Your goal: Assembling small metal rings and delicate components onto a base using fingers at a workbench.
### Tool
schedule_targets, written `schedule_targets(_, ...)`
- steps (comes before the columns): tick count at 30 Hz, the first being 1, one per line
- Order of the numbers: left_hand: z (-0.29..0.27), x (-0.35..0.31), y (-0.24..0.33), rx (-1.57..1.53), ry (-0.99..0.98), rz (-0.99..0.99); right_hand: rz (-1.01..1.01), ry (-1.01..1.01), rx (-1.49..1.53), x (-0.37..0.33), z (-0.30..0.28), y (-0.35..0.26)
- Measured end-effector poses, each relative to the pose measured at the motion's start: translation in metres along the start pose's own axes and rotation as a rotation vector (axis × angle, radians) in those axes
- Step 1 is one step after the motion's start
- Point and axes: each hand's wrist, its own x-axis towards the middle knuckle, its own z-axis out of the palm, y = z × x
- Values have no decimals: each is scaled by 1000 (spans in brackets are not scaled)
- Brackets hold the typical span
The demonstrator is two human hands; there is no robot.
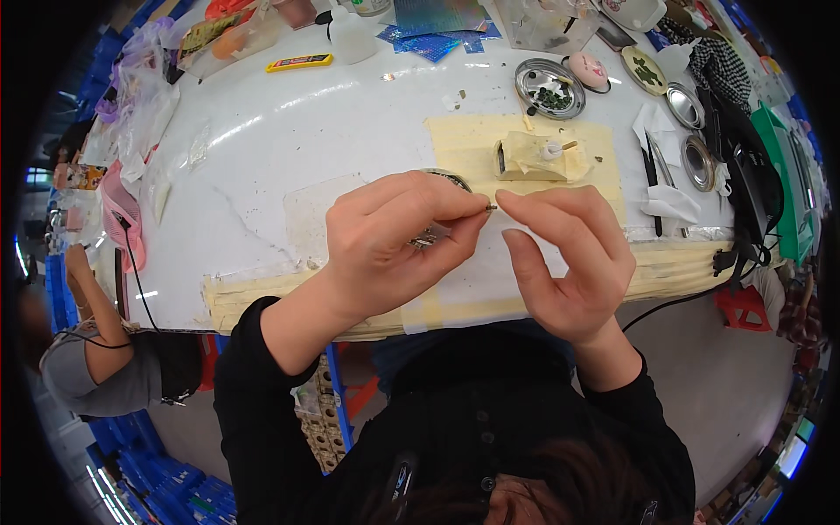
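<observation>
Over the front of the white table, my left hand (385,232) pinches a tiny dark metallic piece (493,208) between thumb and index finger. The piece is too small for me to tell its kind. My right hand (573,254) is just to the right, its thumb and index finger apart and holding nothing; its index fingertip is close to the piece. Behind my left hand a round metal dish (455,180) is mostly hidden. Beyond my hands a tape-wrapped block (525,162) carries a small white nozzle-like part (553,150) on a sheet of yellowish tape (464,131).
A metal dish (527,80) with dark green bits stands at the back right, near tweezers (662,159) and a white tissue (672,206). Farther back are a yellow box (300,63) and a white bottle (352,39). Another person (101,367) sits at the left.
</observation>
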Motion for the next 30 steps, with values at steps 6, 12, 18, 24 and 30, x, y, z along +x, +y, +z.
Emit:
schedule_targets(6,1,-3,-4,-132,72,-72,85,-39,98,-7,3,0)
schedule_targets(12,1,-3,-5,-137,82,-84,625,-109,953,-16,2,-2)
schedule_targets(18,2,-3,-4,-132,79,-112,533,-85,894,-19,5,-6)
schedule_targets(24,0,-2,-1,-119,54,-117,41,-67,60,-15,8,-4)
schedule_targets(30,0,-2,-2,-134,67,-122,34,-47,6,-15,11,0)
